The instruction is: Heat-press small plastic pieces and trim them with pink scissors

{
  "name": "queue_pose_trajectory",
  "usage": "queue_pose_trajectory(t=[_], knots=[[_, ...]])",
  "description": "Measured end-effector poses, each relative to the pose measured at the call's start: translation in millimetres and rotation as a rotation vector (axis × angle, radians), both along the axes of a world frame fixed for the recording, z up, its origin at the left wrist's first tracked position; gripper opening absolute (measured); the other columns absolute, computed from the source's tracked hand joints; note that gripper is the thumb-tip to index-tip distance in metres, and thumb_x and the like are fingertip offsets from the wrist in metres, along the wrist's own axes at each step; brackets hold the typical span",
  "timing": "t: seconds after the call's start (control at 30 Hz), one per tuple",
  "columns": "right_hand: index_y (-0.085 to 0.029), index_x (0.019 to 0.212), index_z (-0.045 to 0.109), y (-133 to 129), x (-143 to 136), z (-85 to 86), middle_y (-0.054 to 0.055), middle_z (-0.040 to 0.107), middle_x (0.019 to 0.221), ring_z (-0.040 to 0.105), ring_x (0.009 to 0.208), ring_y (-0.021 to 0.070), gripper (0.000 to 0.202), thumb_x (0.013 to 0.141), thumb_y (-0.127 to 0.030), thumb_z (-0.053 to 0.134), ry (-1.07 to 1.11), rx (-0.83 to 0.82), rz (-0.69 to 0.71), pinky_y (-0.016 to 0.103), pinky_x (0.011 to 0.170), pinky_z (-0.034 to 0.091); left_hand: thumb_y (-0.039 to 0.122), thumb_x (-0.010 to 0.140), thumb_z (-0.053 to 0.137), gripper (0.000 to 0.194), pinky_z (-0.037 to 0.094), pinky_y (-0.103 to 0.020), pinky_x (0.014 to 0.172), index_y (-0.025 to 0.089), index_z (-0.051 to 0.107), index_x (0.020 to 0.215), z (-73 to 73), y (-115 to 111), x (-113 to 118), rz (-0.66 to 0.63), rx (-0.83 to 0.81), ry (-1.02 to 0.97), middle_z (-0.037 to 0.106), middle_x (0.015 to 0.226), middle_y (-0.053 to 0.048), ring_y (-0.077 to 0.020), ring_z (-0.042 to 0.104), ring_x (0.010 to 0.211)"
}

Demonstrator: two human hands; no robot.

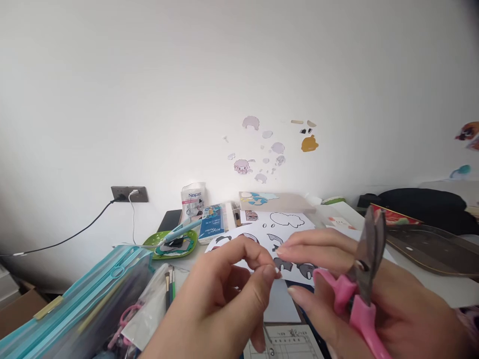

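In the middle foreground, my left hand [232,294] is closed in a pinch. A tiny white piece [277,270] pokes out between its thumb and forefinger, too small to name. Beside it on the right is my right hand [396,284], with fingers stretched toward the left fingertips. Pink-handled scissors [364,279] hang in that right hand, their metal blades pointing up and slightly parted. Behind both hands lie white printed sheets [288,234] with grey and black cartoon shapes. A sheet with drawn lines [284,339] lies below, partly hidden by the left hand.
A turquoise zip pouch [86,299] and paintbrushes [170,284] are at left. Farther back stand a green dish [149,239], a blue marker box [211,223] and a Nexcare packet [193,197]. A brown tray [430,249] sits right. Paper cut-outs [250,122] stick to the wall.
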State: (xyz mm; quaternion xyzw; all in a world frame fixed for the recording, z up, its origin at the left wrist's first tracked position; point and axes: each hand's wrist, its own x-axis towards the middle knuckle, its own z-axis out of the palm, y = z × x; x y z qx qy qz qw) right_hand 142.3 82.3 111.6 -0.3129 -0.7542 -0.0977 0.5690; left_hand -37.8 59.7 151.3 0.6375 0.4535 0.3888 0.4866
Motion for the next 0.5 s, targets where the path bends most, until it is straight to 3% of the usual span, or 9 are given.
queue_pose_trajectory(t=[0.17, 0.3, 0.5], knots=[[-0.029, 0.113, 0.059, 3, -7, -7.5, -0.003, 0.078, 0.1, 0.074, 0.091, 0.0105, 0.021, 0.095, -0.018, 0.056, -0.01, 0.097, 0.007, 0.016, 0.09, 0.058, 0.05, 0.096, 0.053, 0.028, 0.028, -0.016, 0.043, 0.023, 0.056, 0.089, -1.8, 1, 4, -0.022, 0.018, 0.016, 0.045, 0.053, 0.008, -0.0079, 0.037, 0.045], [-0.029, 0.111, 0.06, 5, -6, -10.0, -0.005, 0.078, 0.099, 0.074, 0.095, 0.0088, 0.021, 0.096, -0.015, 0.054, 0.001, 0.111, 0.022, 0.014, 0.092, 0.057, 0.051, 0.095, 0.054, 0.03, 0.033, -0.017, 0.048, 0.022, 0.059, 0.087, -4.2, 1, 3, -0.015, 0.026, 0.042, 0.048, 0.057, 0.007, -0.0082, 0.045, 0.048], [-0.03, 0.11, 0.062, -2, -6, -13.6, -0.005, 0.078, 0.1, 0.074, 0.098, 0.0102, 0.023, 0.095, -0.013, 0.059, -0.019, 0.07, -0.046, 0.018, 0.095, 0.057, 0.052, 0.091, 0.06, 0.03, 0.035, -0.018, 0.047, 0.022, 0.06, 0.084, -5.0, 2, 2, -0.004, 0.015, 0.04, 0.052, 0.058, 0.006, -0.0074, 0.046, 0.045]])
